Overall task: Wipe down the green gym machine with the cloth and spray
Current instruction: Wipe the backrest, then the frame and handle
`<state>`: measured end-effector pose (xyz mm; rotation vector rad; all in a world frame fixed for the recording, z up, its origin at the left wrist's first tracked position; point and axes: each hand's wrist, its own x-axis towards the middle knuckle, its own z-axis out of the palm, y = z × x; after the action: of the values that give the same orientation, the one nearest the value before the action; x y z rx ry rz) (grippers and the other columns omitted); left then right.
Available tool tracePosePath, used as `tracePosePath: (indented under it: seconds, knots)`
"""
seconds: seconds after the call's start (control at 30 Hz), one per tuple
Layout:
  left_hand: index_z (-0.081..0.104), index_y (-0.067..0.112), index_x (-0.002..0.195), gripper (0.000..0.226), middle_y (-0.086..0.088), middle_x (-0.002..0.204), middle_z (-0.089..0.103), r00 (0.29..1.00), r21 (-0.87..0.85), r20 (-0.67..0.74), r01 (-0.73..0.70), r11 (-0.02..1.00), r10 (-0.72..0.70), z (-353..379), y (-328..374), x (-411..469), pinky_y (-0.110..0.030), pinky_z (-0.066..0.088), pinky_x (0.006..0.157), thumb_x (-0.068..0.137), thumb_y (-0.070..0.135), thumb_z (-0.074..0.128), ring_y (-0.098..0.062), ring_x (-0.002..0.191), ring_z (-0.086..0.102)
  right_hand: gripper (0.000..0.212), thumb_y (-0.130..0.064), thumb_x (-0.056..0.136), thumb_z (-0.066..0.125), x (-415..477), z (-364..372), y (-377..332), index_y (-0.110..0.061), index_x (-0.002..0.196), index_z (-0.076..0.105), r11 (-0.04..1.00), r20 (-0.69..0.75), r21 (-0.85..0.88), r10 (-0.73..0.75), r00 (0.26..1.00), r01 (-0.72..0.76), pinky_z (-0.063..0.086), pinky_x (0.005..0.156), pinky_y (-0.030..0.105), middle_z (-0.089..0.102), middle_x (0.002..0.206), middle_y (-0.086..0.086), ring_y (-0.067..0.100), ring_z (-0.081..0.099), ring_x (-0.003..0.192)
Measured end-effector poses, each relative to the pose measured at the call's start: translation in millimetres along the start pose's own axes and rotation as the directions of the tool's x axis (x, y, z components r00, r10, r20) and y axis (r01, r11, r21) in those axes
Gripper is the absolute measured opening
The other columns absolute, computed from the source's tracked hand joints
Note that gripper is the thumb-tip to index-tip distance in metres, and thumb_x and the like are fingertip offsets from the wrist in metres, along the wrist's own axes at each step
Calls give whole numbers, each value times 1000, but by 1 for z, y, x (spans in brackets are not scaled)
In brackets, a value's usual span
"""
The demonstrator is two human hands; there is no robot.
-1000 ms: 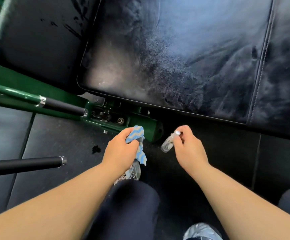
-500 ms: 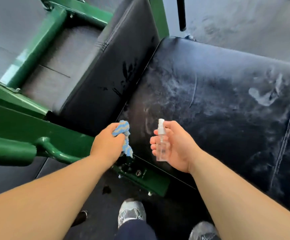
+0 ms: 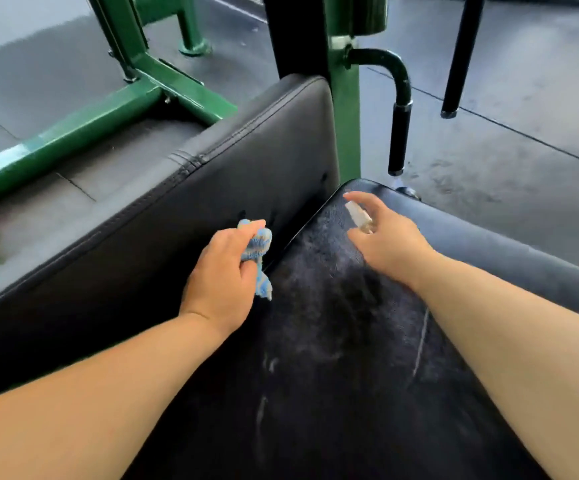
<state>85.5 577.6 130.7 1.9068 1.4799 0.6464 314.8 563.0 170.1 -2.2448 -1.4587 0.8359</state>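
Whereas half a second ago the spray bottle [image 3: 359, 216] stood upright in the palm, the right hand [image 3: 388, 244] now tips it forward, grip curled round the barrel, forefinger stretched above the nozzle, which points beyond the grip at the far corner of the seat pad [image 3: 333, 341]. Left of that, the left hand [image 3: 225, 271] keeps its grip bunched round the blue cloth [image 3: 258, 244], just short of the back pad [image 3: 177, 209]. A spray seems due, wiping after.

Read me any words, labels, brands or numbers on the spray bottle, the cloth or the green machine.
No text can be read.
The spray bottle in the right hand is blurred, no label legible.
The cloth, the black padding and the green frame show no words or numbers.
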Motion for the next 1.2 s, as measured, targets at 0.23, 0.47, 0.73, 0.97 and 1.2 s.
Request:
tracePosePath:
  seconds: [0.23,0.47,0.73,0.97,1.2]
  knots:
    - [45,40,126,51,6,124,53,945,37,-78,-315,949,316,29,-19,19,-37,48,94,77,29,36,-21,110,55,53,-15,89,48,67,14,6,-38,137,40,955,-124,-286,-115,986,75,47,69,34,63,98,10,27,48,79]
    - [47,40,124,49,7,122,55,945,62,-92,-308,949,313,24,-35,10,-34,45,93,77,30,36,-19,106,57,43,-14,88,50,87,17,6,-33,126,44,953,-225,-293,-146,963,76,35,67,32,56,89,8,29,45,79]
    - [48,37,125,48,7,122,55,940,10,-147,-310,951,308,17,-39,8,-27,40,98,79,30,36,-14,109,54,41,-20,89,51,77,29,9,-38,125,46,949,-196,-268,-220,956,164,37,68,31,55,89,5,28,48,80]
    - [59,28,125,47,16,116,50,974,-130,-223,3,991,-32,-3,-25,-35,7,24,83,89,0,47,9,96,44,51,-15,89,46,30,22,-18,-45,130,41,929,-70,-285,-267,961,238,43,54,33,55,71,0,22,53,63]
    - [56,30,128,45,23,116,44,988,13,-141,70,997,-67,-28,-41,-62,-7,29,83,91,6,45,2,102,41,39,-18,90,47,21,38,-35,-35,124,41,869,30,-385,-325,945,311,36,55,34,59,83,6,32,53,74]
